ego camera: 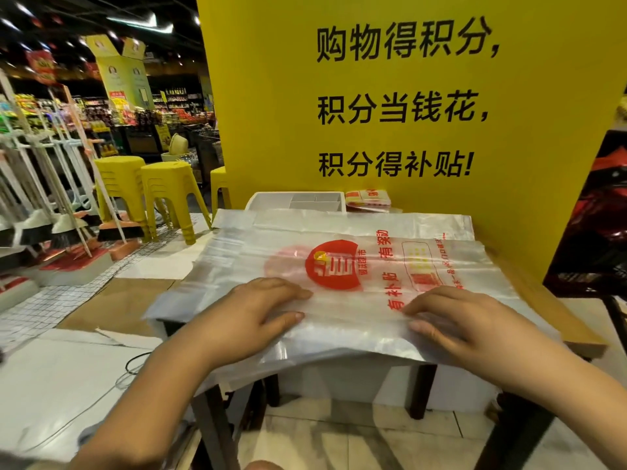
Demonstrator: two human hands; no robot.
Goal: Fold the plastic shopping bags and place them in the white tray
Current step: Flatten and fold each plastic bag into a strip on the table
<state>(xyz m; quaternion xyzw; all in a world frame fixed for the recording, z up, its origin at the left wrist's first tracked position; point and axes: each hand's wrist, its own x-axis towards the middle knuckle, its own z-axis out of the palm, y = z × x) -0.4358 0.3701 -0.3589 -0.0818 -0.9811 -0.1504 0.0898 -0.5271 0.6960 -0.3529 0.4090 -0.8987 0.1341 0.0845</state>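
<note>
A large translucent plastic shopping bag (339, 262) with a red round logo and red print lies spread flat over a small wooden table (556, 320). More translucent bags lie under it. My left hand (258, 310) rests flat on the bag's near part, fingers straight and pointing right. My right hand (454, 320) lies flat on the bag too, fingers pointing left toward the left hand. At the table's far edge stands the white tray (258, 200) with divided compartments. A small folded bag bundle (368, 198) lies right of the tray.
A yellow wall panel (424, 96) with black writing rises behind the table. Yellow stools (169, 195) and a rack of brooms (51, 198) stand on the left. A dark red display (597, 215) stands at the right. Cables lie on the floor at left.
</note>
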